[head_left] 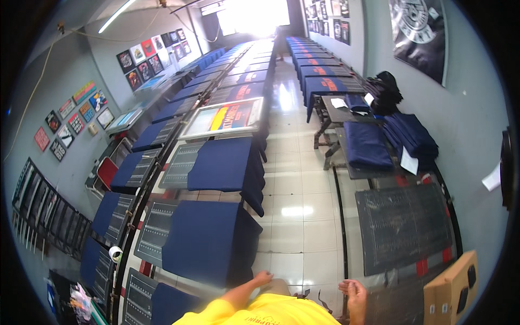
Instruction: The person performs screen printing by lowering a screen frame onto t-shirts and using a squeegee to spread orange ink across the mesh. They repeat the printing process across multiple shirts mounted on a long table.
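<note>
Two bare hands low in view: left hand (264, 278), fingers curled loosely and grasping nothing, just beside the near edge of a navy shirt (208, 241) spread flat on its printing board, right hand (355, 292) released, fingers relaxed, near the dark empty pallet (403, 227).

This is a workshop where shirts get printed. Long rows of flat boards (403, 227) run down the room, many with a dark blue shirt (208, 241) pulled over them. A printing screen (223, 118) lies on one, shirt piles (409, 135) wait nearby, and printed samples (149, 57) hang on the wall.
</note>
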